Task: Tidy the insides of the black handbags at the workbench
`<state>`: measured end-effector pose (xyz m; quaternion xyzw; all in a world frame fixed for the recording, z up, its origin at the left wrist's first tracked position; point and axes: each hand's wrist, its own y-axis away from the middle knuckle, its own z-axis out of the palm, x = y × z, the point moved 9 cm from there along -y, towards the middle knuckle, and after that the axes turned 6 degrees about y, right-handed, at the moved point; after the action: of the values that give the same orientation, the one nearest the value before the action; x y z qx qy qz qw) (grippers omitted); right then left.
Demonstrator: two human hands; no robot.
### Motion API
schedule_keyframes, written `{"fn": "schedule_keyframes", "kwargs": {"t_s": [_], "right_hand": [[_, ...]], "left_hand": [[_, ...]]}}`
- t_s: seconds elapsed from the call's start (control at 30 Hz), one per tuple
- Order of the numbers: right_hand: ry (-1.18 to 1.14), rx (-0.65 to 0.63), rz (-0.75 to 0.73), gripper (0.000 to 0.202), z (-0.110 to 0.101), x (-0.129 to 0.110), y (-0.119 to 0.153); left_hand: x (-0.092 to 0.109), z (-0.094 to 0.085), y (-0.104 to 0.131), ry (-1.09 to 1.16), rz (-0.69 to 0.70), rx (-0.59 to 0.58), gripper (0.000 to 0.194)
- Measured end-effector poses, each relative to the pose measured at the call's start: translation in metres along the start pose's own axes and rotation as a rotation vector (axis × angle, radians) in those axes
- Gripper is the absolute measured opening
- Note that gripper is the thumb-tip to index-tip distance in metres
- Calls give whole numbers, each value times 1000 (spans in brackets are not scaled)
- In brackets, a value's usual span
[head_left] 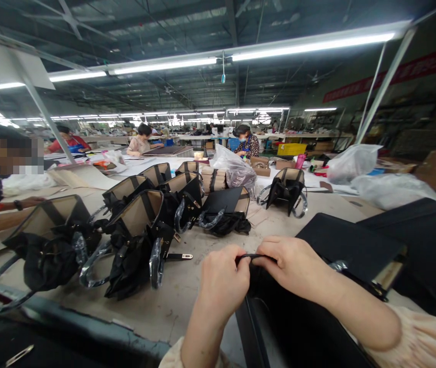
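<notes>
In the head view, a black handbag [290, 317] lies at the table's front edge, partly under my forearms. My left hand [225, 273] is closed, pinching the bag's upper edge between thumb and fingers. Close beside it, my right hand [285, 260] is closed too and grips the same edge, with only a small gap between the hands. A black strap [251, 332] runs down below my left hand. The lower part of the bag is dark and cut off by the frame.
Several black handbags [131, 214] with plastic-wrapped handles stand open on the table [187, 291] at left. One more bag [285, 189] stands farther back. Black bags [352, 245] lie at right near plastic sacks [356, 163]. A person's arm [15, 207] reaches in from the left.
</notes>
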<state>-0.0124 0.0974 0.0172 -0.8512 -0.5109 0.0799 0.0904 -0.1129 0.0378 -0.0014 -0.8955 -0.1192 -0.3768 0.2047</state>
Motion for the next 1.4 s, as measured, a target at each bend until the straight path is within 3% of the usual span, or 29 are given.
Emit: {"fn": "schedule_keyframes", "kwargs": {"t_s": [0.2,0.43,0.57,0.7,0.8,0.87,1.07,1.17,1.3,1.4], "right_hand": [[52,-57,-41,15,4,-5,-2],[130,-31,-64,19,2,-11,-9],[-22,-85,-20,16,5,2,-3],[-167,-90,100,46,2,27,13],[-214,-70,123,33,-3,34,22],[-183,-72,91,23,-4,31,23],[119,-80,56,28,-4,18,15],[186,-77,69,28,-5,18,12],[116,-110,76,25,-5,19,12],[0,-88,-15,24,-8,7,11]], "left_hand": [[8,5,1,-66,42,-18,18],[9,5,0,-131,46,-32,20],[4,4,-2,-80,23,-6,15],[1,4,-1,12,9,-27,14],[3,4,-1,65,30,-42,16],[4,4,-1,100,46,-60,18],[5,4,-1,155,65,-129,22],[3,4,-1,173,55,-152,33],[-3,4,-1,205,46,-211,44],[0,3,2,262,100,-294,36]]}}
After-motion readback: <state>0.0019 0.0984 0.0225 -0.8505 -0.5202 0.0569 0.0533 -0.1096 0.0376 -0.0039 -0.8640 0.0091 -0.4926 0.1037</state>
